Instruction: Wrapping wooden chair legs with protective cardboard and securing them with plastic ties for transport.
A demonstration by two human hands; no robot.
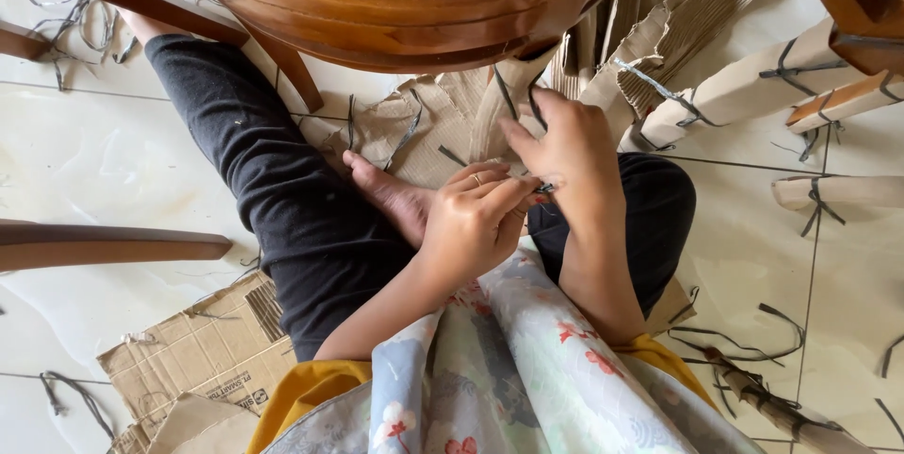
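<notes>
Floral cloth [527,360] drapes nearest, over the seated person's lap, yellow hem beneath. Left hand [476,218] curled nearly closed, ring on one finger, fingertips pinching something small and dark at the point where both hands meet; can't tell what. Right hand [570,148] half closed, fingers pressed on a cardboard-wrapped chair leg [504,101] bound with black strap [513,96], just above the bare foot [386,195]. Wooden chair seat [395,2] overhead. Torn cardboard [202,350] and strap offcuts [753,346] litter the tile floor [94,162]
</notes>
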